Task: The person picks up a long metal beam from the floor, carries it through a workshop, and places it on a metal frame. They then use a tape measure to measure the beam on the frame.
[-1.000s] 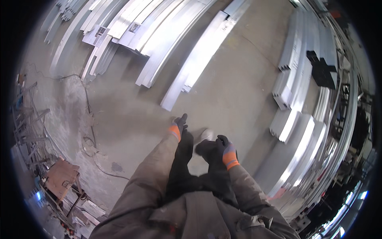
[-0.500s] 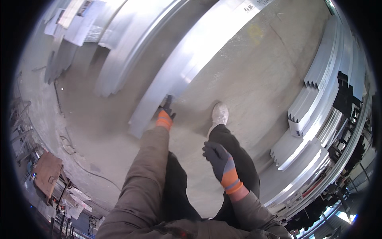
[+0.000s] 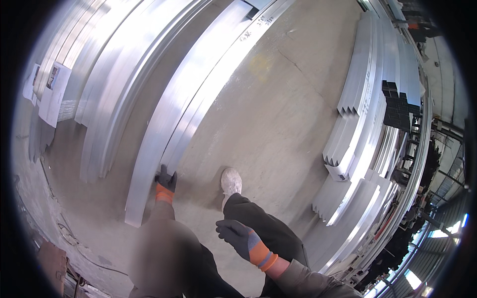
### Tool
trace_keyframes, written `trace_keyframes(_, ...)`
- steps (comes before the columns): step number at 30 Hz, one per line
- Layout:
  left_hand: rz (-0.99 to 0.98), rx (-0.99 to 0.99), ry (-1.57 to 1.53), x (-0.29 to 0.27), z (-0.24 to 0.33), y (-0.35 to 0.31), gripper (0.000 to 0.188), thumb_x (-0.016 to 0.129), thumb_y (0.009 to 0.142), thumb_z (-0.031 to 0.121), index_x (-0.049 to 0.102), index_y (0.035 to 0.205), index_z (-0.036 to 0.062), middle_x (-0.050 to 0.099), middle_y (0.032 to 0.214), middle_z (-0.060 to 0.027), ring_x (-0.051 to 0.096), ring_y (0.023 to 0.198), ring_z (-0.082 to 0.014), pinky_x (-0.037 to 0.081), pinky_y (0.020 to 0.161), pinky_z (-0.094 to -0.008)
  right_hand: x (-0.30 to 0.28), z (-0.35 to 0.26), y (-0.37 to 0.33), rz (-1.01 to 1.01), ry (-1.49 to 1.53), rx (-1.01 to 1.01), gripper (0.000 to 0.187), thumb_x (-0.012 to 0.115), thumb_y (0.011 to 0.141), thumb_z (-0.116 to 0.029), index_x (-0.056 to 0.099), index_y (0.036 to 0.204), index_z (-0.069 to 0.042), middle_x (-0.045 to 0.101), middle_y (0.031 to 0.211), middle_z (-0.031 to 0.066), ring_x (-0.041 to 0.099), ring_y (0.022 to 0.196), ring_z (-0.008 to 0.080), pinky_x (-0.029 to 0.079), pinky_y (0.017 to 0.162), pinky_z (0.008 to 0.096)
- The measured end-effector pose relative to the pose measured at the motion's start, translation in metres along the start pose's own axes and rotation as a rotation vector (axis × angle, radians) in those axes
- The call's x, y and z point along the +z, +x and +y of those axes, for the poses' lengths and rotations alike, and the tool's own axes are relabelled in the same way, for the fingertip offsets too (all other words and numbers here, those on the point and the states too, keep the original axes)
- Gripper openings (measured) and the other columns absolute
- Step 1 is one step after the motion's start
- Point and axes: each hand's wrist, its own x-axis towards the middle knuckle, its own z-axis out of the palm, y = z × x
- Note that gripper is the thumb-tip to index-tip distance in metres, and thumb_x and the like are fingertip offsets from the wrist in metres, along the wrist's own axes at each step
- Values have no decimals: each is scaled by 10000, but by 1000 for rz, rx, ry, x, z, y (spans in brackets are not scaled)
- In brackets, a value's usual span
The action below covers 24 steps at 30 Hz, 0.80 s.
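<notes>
Two long silvery metal profiles run side by side along the floor, a wider one (image 3: 149, 159) on the left and a narrower one (image 3: 186, 129) on the right. At the near end of the narrower profile is my left hand (image 3: 166, 182), in a grey and orange glove. Its fingers seem closed around that end; their undersides are hidden. The wider profile reaches nearer to me, past this hand. Over my right leg hangs my right hand (image 3: 242, 237), gloved the same way. Its fingers are loosely bent and slightly apart, with nothing in them.
More long metal profiles (image 3: 117, 94) lie stacked at the left, with printed sheets (image 3: 55, 92) on them. Stacks of ridged profiles (image 3: 343, 141) and black pieces (image 3: 397, 107) line the right. My shoe (image 3: 231, 182) stands on the concrete floor (image 3: 268, 129). A cable (image 3: 99, 265) lies lower left.
The view has swung, so the floor and profiles sit further left and lower. My left hand stays at the narrower profile's end. A dark gap now shows between the two profiles.
</notes>
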Motion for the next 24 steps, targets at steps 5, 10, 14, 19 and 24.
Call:
trace_keyframes(5, 60, 2, 141, 28, -36, -101, 523, 804, 965, 194, 537, 1415, 188, 637, 1304, -73, 632, 1178, -246, 596, 923, -449, -6, 23, 17, 77, -56, 0, 254, 657, 1043, -125, 689, 1259, 4, 735, 1062, 139, 724, 1014, 235, 563, 896, 362)
trace_keyframes(10, 226, -9, 57, 108, -82, -283, 726, 898, 884, 225, 449, 1450, 154, 579, 1374, -91, 624, 1207, -253, 618, 917, -461, -62, -1, 63, 371, 35, 19, 672, 710, 1028, -378, 473, 1497, 41, 638, 1367, 210, 611, 1281, 302, 483, 1078, 381)
trace_keyframes(14, 372, 13, 34, 167, -85, -416, 805, 937, 839, 219, 414, 1446, 140, 538, 1415, -104, 621, 1219, -263, 649, 900, -404, -130, -47, 101, 514, -113, 19, 1017, 735, 940, -624, 349, 1600, 47, 475, 1570, 311, 485, 1452, 370, 397, 1186, 439)
trace_keyframes(19, 161, 162, 125, 138, -65, -501, 673, 921, 861, 191, 501, 1383, 135, 630, 1277, -53, 673, 1113, -227, 633, 789, -321, -150, -72, 91, 379, -191, 20, 1134, 575, 919, -806, 333, 1614, 56, 446, 1610, 311, 400, 1529, 424, 364, 1228, 464)
trace_keyframes(24, 209, 35, 158, 18, -33, -567, 424, 885, 908, 251, 667, 1251, 129, 686, 1165, -40, 670, 1011, -175, 601, 778, -322, -84, -52, -25, 365, 121, 186, 1113, 474, 924, -860, 470, 1527, 75, 561, 1492, 321, 579, 1351, 457, 468, 1115, 488)
